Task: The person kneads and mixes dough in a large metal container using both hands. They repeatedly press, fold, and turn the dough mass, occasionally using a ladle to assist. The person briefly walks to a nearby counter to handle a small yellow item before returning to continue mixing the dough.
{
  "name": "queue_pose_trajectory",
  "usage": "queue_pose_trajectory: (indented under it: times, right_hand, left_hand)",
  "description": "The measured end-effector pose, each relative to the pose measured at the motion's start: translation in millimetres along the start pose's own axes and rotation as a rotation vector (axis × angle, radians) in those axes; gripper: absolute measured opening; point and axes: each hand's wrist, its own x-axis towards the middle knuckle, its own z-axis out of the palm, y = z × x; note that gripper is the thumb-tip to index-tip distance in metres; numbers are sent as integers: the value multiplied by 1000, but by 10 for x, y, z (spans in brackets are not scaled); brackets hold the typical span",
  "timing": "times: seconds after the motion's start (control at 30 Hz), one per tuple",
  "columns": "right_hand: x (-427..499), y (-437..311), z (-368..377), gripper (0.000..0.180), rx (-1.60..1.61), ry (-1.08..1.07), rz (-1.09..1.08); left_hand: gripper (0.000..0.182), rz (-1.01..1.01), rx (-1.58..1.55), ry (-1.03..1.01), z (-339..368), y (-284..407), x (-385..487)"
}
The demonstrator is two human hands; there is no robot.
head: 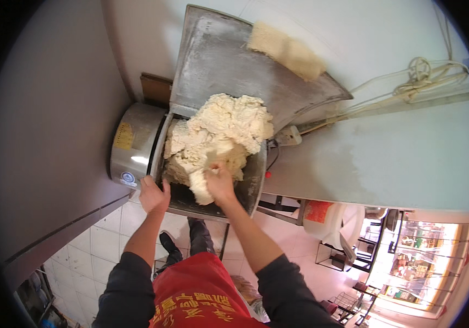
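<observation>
A large lumpy mass of pale dough (pixel 234 119) fills much of the open metal trough of a dough mixer (pixel 255 184) and rises above its back rim. My right hand (pixel 220 184) is inside the trough, its fingers closed on a piece of dough that hangs down beside them. At the trough's left wall, my left hand (pixel 154 194) rests on the rim near the mixer's steel drum-shaped housing (pixel 136 143). The raised metal lid (pixel 218 61) stands behind the dough, with a beige cloth (pixel 285 51) draped over its upper edge.
A power strip (pixel 289 136) with cables lies right of the trough. Bundled cords (pixel 418 80) hang on the wall. A grey panel (pixel 54 123) stands close at left. Lower right are a white plastic bucket (pixel 332 219) and wire racks (pixel 345 301). My feet are on the tiled floor (pixel 107 242).
</observation>
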Motion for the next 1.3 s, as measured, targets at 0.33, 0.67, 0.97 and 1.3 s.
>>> queue_pose_trajectory:
  times: [0.33, 0.67, 0.97, 1.3]
  right_hand:
    - [225, -1395, -665, 51, -83, 260, -643]
    - [1507, -959, -170, 45, -805, 566, -1143]
    - [1528, -1085, -265, 47, -768, 442, -1117]
    - [348, -101, -396, 74, -457, 187, -638]
  left_hand:
    - [38, -41, -25, -32, -23, -66, 33]
    - [39, 34, -127, 4, 64, -193, -48]
    - [38, -37, -59, -34, -27, -14, 44]
    - [35, -22, 1, 24, 68, -40, 25]
